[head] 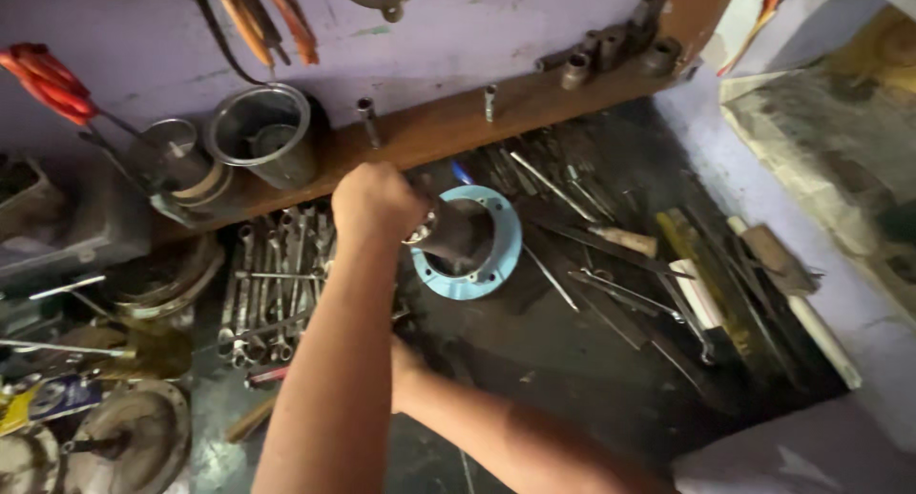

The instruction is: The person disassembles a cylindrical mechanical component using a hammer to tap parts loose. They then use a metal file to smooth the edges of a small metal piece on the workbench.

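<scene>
Cluttered dark bench [572,360] under a purple wall w/ a wood shelf [458,122]. My left hand [375,200] is fisted, fingers wrapped tight on the top of a dark metal part [456,234] that stands in a light-blue flange ring [504,229] near bench centre. Right hand [405,360] is mostly hidden under my left forearm; can't tell its fingers. Just left of the ring lies a row of spanners [272,284]; to the right, scattered files & hand tools [630,255]. On the shelf, metal cups [262,131] and sockets [611,45].
</scene>
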